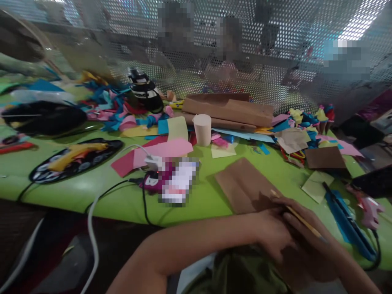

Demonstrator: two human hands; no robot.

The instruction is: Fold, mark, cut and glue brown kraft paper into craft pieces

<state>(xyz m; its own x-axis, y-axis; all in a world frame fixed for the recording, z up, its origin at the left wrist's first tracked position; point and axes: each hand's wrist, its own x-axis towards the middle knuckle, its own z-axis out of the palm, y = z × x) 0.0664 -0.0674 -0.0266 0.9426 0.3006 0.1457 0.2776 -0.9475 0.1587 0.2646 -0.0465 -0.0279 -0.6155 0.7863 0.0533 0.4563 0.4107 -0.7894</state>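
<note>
At the table's front edge, right of centre, my left hand [272, 230] lies against brown paper, its fingers largely hidden. My right hand [301, 218] is just beside it, fingers closed around a thin yellowish stick [306, 224], perhaps a pencil or brush, which slants down to the right. Both hands overlap the lower part of the brown paper [241, 179], whose upper part lies creased on the green table [208, 204]. Darker brown paper also shows below my hands.
A phone [180, 181] and a purple power block [153, 181] with cables lie left of centre. Behind stand a pale cup [202, 130] and a black bottle [145, 92]. A yellow glue gun [78, 155] is left, a pink one [371, 210] right. Coloured paper scraps line the back.
</note>
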